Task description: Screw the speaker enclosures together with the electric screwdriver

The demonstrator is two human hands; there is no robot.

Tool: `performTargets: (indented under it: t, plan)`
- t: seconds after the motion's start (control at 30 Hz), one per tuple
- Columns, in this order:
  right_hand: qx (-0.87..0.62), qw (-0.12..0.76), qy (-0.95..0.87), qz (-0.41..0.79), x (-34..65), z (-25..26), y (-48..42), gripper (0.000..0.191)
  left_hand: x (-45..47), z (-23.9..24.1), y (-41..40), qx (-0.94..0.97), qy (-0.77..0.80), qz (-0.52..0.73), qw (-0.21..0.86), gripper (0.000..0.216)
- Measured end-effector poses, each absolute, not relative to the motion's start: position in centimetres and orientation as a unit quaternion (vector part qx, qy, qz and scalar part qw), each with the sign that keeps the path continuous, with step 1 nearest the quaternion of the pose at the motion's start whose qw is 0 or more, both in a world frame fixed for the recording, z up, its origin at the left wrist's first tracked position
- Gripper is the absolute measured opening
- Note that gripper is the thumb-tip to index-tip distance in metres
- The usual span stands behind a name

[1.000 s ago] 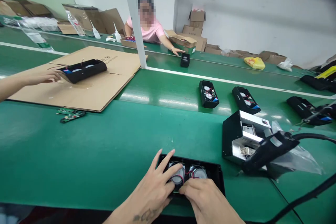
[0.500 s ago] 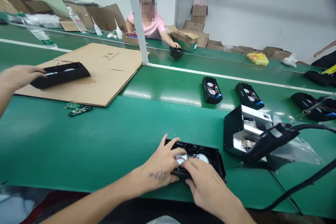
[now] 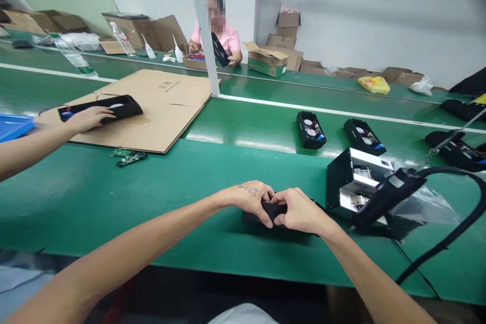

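Note:
My left hand [image 3: 252, 199] and my right hand [image 3: 299, 210] are both curled over a black speaker housing [image 3: 273, 209] on the green belt [image 3: 170, 197] in front of me. The fingers wrap its near edge and cover most of it, so the two round drivers are hidden. Just right of my hands stand a black and silver metal box [image 3: 351, 182] and a black handheld tool [image 3: 387, 197] with a thick cable.
Two open black housings [image 3: 310, 130] [image 3: 364, 136] lie farther up the belt. A co-worker's hand [image 3: 88, 117] rests on a black housing [image 3: 102, 107] on flat cardboard [image 3: 152, 106]. A person in pink [image 3: 220, 35] sits across. Small circuit boards [image 3: 127, 157] lie near the cardboard.
My hands closed over the housing and my arms stretched forward, hiding the drivers. The co-worker's housing shifted on the cardboard. The person across lifted a black housing up from the belt.

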State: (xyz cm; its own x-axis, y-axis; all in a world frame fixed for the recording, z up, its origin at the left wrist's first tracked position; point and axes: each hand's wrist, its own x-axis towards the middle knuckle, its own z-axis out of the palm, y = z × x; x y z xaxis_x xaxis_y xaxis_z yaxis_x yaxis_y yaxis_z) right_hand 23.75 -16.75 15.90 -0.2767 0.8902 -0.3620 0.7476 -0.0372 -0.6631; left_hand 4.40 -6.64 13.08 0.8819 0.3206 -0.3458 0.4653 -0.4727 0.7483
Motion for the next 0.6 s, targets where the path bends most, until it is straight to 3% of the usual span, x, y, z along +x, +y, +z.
performTargets:
  t: [0.17,0.37,0.6]
  plan:
    - [-0.591,0.078,-0.697,0.398,23.8,16.1,-16.9,0.012,4.4,13.1,-6.5,0.847,0.22,-0.078,0.477,0.047]
    - [-0.622,0.072,-0.701,0.341,23.5,15.5,-17.9,0.028,4.3,12.8,-6.4,0.843,0.22,-0.07,0.487,0.042]
    - [-0.628,0.082,-0.701,0.328,23.1,14.6,-17.6,0.011,4.3,12.4,-6.4,0.845,0.203,-0.061,0.492,0.042]
